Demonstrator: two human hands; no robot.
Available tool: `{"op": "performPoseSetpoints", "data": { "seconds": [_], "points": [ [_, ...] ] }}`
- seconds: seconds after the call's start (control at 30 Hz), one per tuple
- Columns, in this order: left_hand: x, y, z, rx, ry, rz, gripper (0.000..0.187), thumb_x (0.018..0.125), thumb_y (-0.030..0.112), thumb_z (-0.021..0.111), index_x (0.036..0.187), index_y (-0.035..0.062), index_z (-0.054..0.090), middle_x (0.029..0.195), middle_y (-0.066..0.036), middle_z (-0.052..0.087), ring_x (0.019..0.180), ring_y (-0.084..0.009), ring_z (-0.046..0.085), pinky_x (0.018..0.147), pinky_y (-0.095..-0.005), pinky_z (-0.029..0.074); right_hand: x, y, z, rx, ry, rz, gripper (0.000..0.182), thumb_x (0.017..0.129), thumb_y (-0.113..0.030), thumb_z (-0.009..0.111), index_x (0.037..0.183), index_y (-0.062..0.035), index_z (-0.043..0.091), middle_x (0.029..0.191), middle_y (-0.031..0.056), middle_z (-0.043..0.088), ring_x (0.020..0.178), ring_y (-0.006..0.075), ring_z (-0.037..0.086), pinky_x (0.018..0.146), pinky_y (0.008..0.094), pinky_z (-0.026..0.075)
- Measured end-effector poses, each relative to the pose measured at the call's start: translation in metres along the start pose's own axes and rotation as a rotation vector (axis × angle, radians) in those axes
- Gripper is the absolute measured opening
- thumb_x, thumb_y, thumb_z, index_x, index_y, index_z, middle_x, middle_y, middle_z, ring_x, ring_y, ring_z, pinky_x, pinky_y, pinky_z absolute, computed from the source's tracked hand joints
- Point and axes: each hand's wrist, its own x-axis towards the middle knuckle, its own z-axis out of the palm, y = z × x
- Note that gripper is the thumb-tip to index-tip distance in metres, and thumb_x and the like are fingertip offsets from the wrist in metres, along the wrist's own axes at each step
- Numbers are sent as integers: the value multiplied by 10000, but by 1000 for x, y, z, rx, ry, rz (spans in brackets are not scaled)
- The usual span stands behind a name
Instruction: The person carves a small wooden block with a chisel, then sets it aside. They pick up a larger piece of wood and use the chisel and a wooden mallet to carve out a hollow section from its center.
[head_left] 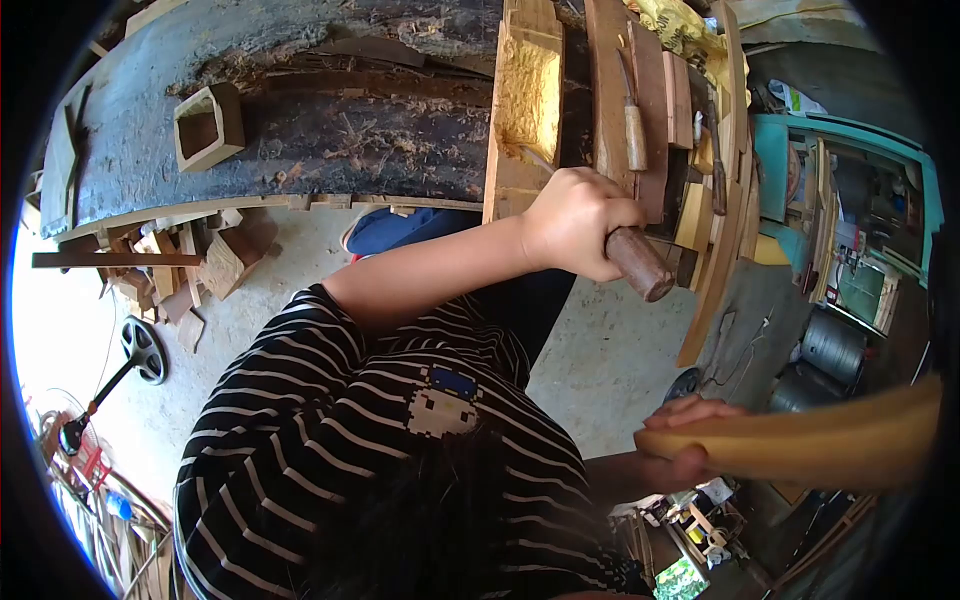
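Chip-strewn workbench [130, 135] ahead, with the hollowed block [530, 88] at its right; the left hand [585, 222] grips a tool handle [642, 264] beside it, the right hand [690, 412] a wooden club [820, 440] (well apart); a steady angle and square blows would likely serve best.

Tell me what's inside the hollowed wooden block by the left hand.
Rough yellow wood lines the hollowed block. The tool gripped in the left hand points its thin end toward the near edge; what that hand covers cannot be seen.
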Motion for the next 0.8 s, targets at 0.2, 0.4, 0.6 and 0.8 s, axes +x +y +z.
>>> {"op": "performPoseSetpoints", "data": {
  "seconds": [0.2,0.4,0.6,0.8],
  "points": [
    [19,35,-2,31,5,37,308,489,251,714,749,120,612,682,-65,630,638,-276,632,628,-373,516,6,8,-9,6,36,141,648,847,-499,532,1102,79,388,606,70,444,401,121,420,359,216,352],
    [16,37,-3,42,-40,-45,305,493,250,716,743,115,604,652,-61,612,612,-285,623,605,-373,514,1,18,-13,24,-8,223,649,847,-474,544,1103,98,377,613,75,448,407,117,411,360,213,353],
    [13,34,-2,79,-36,-33,298,500,254,721,742,121,608,649,-62,612,603,-284,619,590,-372,511,-1,22,-12,40,-9,270,615,846,-463,541,1125,62,385,620,81,448,404,127,408,368,229,368],
    [14,35,-6,101,-35,-32,292,509,269,720,733,118,609,629,-61,605,589,-287,611,571,-379,503,-2,22,-15,62,-60,300,576,860,-444,520,1132,47,387,630,76,445,395,139,400,378,238,377]
  ]
}}
